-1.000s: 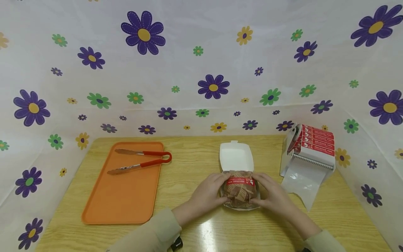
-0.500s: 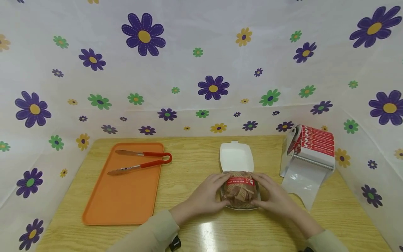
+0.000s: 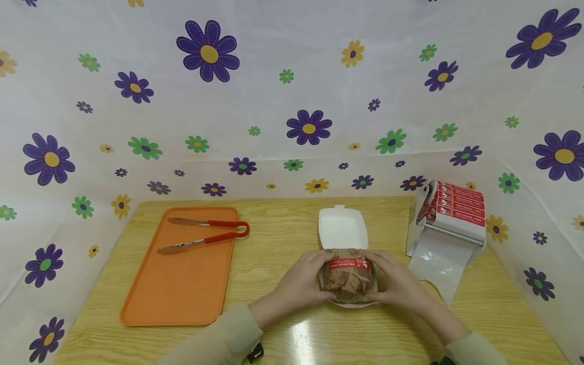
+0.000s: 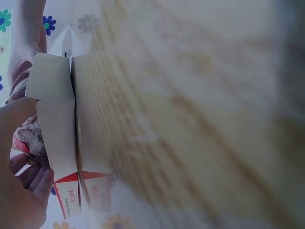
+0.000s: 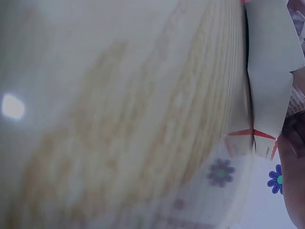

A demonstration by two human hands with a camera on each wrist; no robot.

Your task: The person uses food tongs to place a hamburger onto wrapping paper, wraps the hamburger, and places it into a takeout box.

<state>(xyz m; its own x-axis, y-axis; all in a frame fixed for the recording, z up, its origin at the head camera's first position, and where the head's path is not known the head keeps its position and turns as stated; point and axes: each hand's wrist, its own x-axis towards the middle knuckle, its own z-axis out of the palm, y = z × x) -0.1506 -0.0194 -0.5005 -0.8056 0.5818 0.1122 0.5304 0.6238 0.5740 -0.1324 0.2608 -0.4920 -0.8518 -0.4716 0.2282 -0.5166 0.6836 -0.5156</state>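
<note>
A burger wrapped in brown printed paper (image 3: 349, 281), with a red and white sticker across its top, sits in the base of a white clamshell box (image 3: 343, 229). The box's lid is folded back, away from the person. My left hand (image 3: 298, 284) holds the burger from the left, and my right hand (image 3: 401, 286) holds it from the right. Both thumbs lie at the near side, over the box's front rim. In the left wrist view, the left thumb (image 4: 19, 112) crosses the rim. The right wrist view shows the box wall (image 5: 271, 38) and only part of the right hand.
On the left lies an orange tray (image 3: 180, 289) with red-handled tongs (image 3: 223, 235) across its far end; their handle overhangs the tray's right edge. A dispenser (image 3: 447, 213) with a roll of red and white stickers stands at the back right, its backing strip (image 3: 440, 263) hanging forward.
</note>
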